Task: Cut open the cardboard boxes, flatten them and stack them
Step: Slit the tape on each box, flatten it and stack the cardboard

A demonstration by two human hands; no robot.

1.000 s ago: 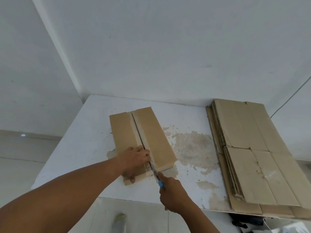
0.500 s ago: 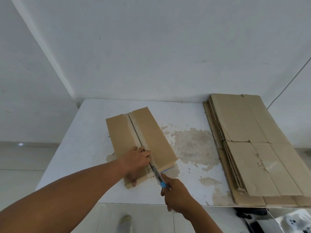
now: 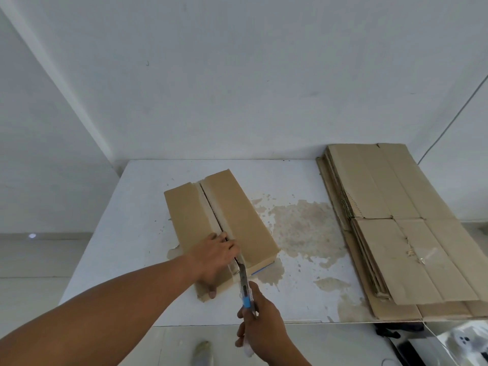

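A long brown cardboard box [image 3: 237,215] lies on the white table [image 3: 126,233], its top seam slit along most of its length. My left hand [image 3: 215,256] holds the box's near left flap, fingertips at the seam and thumb down over the near end. My right hand [image 3: 260,328] grips a utility knife [image 3: 244,283] with a clear and blue handle. Its blade sits at the near end of the seam, just past my left fingers. A stack of flattened boxes [image 3: 396,228] lies on the table's right side.
White walls close the table at the back and left. Brown stains [image 3: 301,228] mark the tabletop between the box and the stack. A thin cable [image 3: 449,125] runs down the right wall. Dark items and a white bag lie on the floor at lower right.
My right hand has drawn the knife back toward me along the seam to the box's near end. My left hand stays on the left flap. The camera has tilted slightly.
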